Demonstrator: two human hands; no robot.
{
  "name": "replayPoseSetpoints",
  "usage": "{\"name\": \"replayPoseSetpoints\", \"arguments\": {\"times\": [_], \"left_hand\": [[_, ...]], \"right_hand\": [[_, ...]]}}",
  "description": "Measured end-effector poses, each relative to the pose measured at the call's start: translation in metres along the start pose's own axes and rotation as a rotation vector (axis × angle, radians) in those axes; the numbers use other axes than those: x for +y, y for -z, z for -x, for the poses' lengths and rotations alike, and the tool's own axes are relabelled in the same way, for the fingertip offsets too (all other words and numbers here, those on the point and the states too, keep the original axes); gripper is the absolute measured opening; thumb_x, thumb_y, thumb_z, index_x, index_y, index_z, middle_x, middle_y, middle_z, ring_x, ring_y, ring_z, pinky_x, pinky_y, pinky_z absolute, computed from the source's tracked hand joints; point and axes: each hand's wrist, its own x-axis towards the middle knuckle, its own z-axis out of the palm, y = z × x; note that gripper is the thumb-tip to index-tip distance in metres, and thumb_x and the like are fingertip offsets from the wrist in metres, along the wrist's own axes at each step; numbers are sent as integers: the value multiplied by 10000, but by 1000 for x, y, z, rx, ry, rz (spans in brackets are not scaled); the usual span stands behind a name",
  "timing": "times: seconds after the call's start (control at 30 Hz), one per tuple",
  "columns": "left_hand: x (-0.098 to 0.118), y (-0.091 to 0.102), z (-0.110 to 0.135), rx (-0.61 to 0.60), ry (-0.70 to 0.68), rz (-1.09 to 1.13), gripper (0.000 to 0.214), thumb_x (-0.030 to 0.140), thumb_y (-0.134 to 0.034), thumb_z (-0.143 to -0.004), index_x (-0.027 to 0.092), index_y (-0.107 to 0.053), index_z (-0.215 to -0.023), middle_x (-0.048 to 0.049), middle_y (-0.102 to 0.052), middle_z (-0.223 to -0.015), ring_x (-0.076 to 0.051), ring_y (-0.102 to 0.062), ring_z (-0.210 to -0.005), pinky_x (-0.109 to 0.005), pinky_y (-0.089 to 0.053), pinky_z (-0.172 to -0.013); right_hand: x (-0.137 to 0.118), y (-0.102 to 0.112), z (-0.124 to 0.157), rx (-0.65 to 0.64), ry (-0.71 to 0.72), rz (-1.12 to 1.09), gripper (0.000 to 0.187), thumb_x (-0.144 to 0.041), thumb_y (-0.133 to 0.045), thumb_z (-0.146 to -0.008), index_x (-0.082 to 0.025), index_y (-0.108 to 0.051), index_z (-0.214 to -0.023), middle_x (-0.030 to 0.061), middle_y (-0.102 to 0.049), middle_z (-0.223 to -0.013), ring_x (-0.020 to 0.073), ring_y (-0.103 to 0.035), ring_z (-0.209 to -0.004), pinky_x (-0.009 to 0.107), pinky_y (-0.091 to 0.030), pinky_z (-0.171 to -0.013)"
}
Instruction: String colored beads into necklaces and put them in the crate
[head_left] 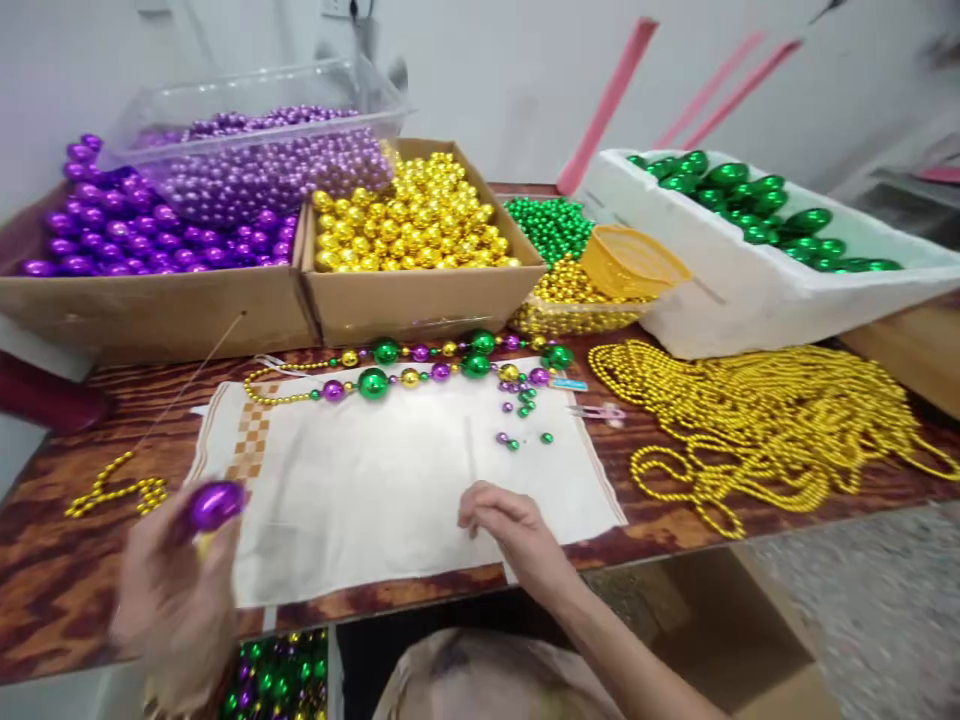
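My left hand [176, 585], smeared by motion, is closed around a large shiny purple bead [217, 505], with a bit of yellow just below it. My right hand [514, 525] hovers over the white towel [390, 470], thumb and fingers pinched together; what they hold, if anything, I cannot make out. A faint thin line rises above its fingertips. Across the towel's far edge lies a strung necklace [373, 383] of purple, green and gold beads. Several small loose beads [527, 398] rest at the towel's right. Left of the towel, a gold bead strand [112, 490] trails a thin thread [187, 385].
Behind stand boxes of purple beads [120, 225] and gold beads [409, 215], a clear tub [262, 135], a yellow basket [634, 262] and a foam box [712, 285] with green beads. Gold bead strands [772, 420] and small scissors [598, 411] lie right. Below is an open carton [720, 630].
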Motion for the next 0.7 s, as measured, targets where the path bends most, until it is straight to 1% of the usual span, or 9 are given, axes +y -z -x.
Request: {"name": "replayPoseSetpoints", "arguments": {"times": [0.03, 0.1, 0.17, 0.27, 0.33, 0.4, 0.47, 0.6, 0.7], "left_hand": [[13, -24, -11, -47, -40, 29, 465, 294, -664, -892, 252, -562, -1344, -85, -631, -1241, -235, -633, -1064, -468, -526, -1000], [37, -75, -29, -300, -183, 13, 383, 285, -649, -907, 247, -599, -1285, -80, -654, -1209, -227, -632, -1070, -446, -530, -991], [52, -127, -37, -506, -324, 45, 345, 287, -592, -944, 235, -584, -1285, -96, -646, -1210, -230, -620, -1119, -427, -535, -985], [58, -196, -31, -731, -410, -7, 294, 271, -544, -964, 204, -594, -1246, -108, -640, -1165, -237, -622, -1087, -414, -536, -967], [57, -231, -22, -829, -419, -93, 287, 235, -539, -953, 193, -596, -1232, -113, -630, -1165, -246, -610, -1089, -412, -525, -971], [57, -255, -15, -886, -408, -176, 319, 203, -540, -939, 178, -574, -1254, -119, -619, -1170, -253, -596, -1094, -411, -516, -974], [61, -272, -12, -928, -403, -246, 332, 197, -546, -930, 159, -557, -1260, -123, -611, -1165, -258, -588, -1089, -414, -510, -972], [72, -292, -13, -973, -430, -357, 249, 202, -526, -938, 166, -586, -1177, -118, -602, -1144, -250, -585, -1067, -401, -511, -950], [78, -300, -15, -930, -430, -414, 297, 158, -493, -935, 165, -578, -1220, -134, -581, -1200, -255, -574, -1099, -404, -509, -946]], "right_hand": [[-3, 16, 9, 96, 9, -9, 253, -415, -763, -822, -177, -738, -740, 39, -641, -725, 131, -560, -657, 256, -470, -619], [-5, 44, 22, 278, 9, -48, 274, -441, -796, -782, -176, -733, -751, 29, -629, -670, 125, -534, -606, 261, -460, -597], [-6, 67, 29, 412, 3, -104, 303, -457, -843, -717, -179, -740, -776, 22, -621, -641, 123, -522, -577, 260, -450, -568], [-6, 93, 33, 500, 19, -176, 327, -446, -888, -650, -183, -752, -789, 20, -621, -645, 118, -524, -568, 253, -439, -546], [-7, 107, 31, 517, 40, -198, 315, -428, -893, -647, -190, -757, -801, 17, -618, -647, 117, -525, -570, 252, -438, -544], [-8, 118, 27, 522, 65, -210, 296, -411, -888, -658, -196, -760, -815, 13, -614, -646, 117, -528, -573, 253, -440, -543], [-13, 129, 22, 513, 92, -220, 276, -398, -877, -674, -201, -760, -828, 9, -613, -644, 115, -531, -575, 251, -442, -544], [-27, 151, 12, 480, 194, -208, 238, -397, -825, -728, -212, -747, -856, 3, -612, -640, 117, -535, -568, 261, -457, -545], [-28, 166, 15, 471, 236, -131, 227, -398, -789, -760, -203, -750, -871, 16, -623, -638, 134, -559, -580, 270, -465, -536]]}}
